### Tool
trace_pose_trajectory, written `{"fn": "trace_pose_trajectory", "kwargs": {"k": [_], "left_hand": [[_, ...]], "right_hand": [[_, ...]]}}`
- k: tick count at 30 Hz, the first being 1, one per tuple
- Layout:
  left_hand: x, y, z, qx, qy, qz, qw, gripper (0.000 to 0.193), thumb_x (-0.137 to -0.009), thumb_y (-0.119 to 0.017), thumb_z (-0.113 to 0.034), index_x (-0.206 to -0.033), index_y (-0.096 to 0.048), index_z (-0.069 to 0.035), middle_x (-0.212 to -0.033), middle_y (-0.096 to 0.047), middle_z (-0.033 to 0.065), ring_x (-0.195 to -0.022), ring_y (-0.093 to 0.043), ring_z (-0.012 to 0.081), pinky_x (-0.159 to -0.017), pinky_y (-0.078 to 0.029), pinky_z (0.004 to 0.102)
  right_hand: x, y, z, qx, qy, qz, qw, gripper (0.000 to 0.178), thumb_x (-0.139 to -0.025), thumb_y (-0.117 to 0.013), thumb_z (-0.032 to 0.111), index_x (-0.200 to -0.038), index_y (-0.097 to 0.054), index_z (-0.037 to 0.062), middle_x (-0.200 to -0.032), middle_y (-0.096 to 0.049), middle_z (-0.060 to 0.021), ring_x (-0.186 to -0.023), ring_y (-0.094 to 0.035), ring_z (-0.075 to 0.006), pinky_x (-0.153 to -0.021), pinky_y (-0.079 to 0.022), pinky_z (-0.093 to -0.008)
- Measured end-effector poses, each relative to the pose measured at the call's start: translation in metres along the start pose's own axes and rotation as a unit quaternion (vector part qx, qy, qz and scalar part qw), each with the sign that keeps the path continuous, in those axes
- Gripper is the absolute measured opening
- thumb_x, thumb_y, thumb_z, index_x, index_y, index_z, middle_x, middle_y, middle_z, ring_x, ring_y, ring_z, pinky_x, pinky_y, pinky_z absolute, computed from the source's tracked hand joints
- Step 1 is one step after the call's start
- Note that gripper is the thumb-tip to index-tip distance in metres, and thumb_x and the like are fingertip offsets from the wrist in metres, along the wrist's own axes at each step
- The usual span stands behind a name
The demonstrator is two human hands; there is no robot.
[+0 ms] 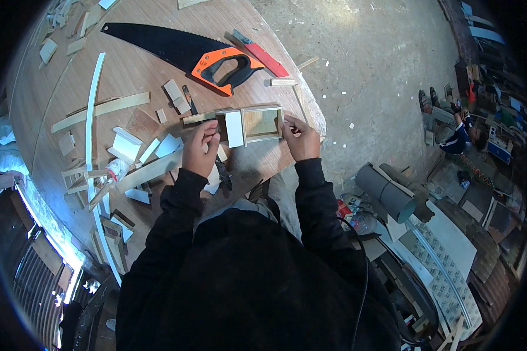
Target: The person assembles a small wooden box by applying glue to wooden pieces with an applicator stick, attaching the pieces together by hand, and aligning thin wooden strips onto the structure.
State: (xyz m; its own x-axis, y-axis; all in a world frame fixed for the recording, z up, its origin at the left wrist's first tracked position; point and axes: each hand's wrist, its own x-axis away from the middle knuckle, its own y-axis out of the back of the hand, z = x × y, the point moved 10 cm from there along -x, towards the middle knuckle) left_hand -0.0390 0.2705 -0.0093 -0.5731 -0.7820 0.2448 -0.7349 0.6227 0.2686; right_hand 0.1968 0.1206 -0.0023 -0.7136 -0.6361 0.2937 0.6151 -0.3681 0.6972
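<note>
A small open-topped wooden box (262, 139) lies on the table in front of me, its long side running left to right. Across its left part sits a white panel (234, 130); the right part shows a bare wooden inside. My right hand (301, 139) pinches the box's right end between thumb and fingers. At the other end my left hand (201, 151) is closed, its curled fingers against the box's left side; the exact contact is partly hidden. A thin wooden strip (199, 117) juts out left of the box, just beyond the left fingers.
Beyond the box lie a handsaw (158, 47) with an orange-black handle and a red-handled tool (266, 57). Wood offcuts (126, 145) and a long bent white strip (92, 117) crowd the left. The table edge (316, 111) is close on the right; a person (455, 140) is far right.
</note>
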Motion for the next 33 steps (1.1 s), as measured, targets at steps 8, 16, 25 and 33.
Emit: {"fn": "trace_pose_trajectory", "kwargs": {"k": [8,16,25,33], "left_hand": [[-0.007,-0.013,0.008,-0.051,0.043,-0.003,0.998,0.04,-0.088,-0.063,-0.011,-0.126,-0.055,-0.006,-0.114,-0.061,0.0119,-0.097,-0.061,0.0212,-0.079,-0.051,0.0312],[-0.015,-0.02,-0.01,-0.097,-0.051,-0.002,0.994,0.045,-0.085,-0.066,-0.016,-0.127,-0.054,-0.007,-0.112,-0.062,0.0171,-0.098,-0.061,0.0322,-0.084,-0.049,0.0392],[-0.015,-0.022,0.003,-0.097,-0.02,0.004,0.995,0.044,-0.085,-0.066,-0.016,-0.127,-0.055,-0.009,-0.11,-0.063,0.0161,-0.096,-0.061,0.031,-0.083,-0.049,0.0382],[-0.013,-0.021,0.0,-0.107,-0.028,-0.009,0.994,0.046,-0.084,-0.068,-0.017,-0.127,-0.055,-0.011,-0.106,-0.064,0.0161,-0.092,-0.062,0.0283,-0.08,-0.05,0.0367]], "right_hand": [[-0.002,-0.001,-0.005,-0.036,0.005,-0.006,0.999,0.027,-0.081,-0.07,0.022,-0.103,-0.072,0.0059,-0.083,-0.071,-0.013,-0.072,-0.068,-0.0206,-0.068,-0.053,-0.031],[-0.002,0.0,0.002,-0.02,0.026,-0.023,0.999,0.028,-0.08,-0.07,0.02,-0.104,-0.071,0.0066,-0.086,-0.07,-0.0118,-0.071,-0.067,-0.0227,-0.067,-0.052,-0.0321],[0.001,0.005,0.017,0.042,0.084,-0.051,0.994,0.025,-0.078,-0.07,0.019,-0.1,-0.072,0.007,-0.082,-0.07,-0.0103,-0.07,-0.066,-0.0254,-0.066,-0.052,-0.034],[0.003,0.006,0.019,0.05,0.098,-0.051,0.993,0.026,-0.077,-0.07,0.019,-0.1,-0.072,0.0069,-0.078,-0.068,-0.0092,-0.069,-0.066,-0.0253,-0.065,-0.052,-0.0342]]}}
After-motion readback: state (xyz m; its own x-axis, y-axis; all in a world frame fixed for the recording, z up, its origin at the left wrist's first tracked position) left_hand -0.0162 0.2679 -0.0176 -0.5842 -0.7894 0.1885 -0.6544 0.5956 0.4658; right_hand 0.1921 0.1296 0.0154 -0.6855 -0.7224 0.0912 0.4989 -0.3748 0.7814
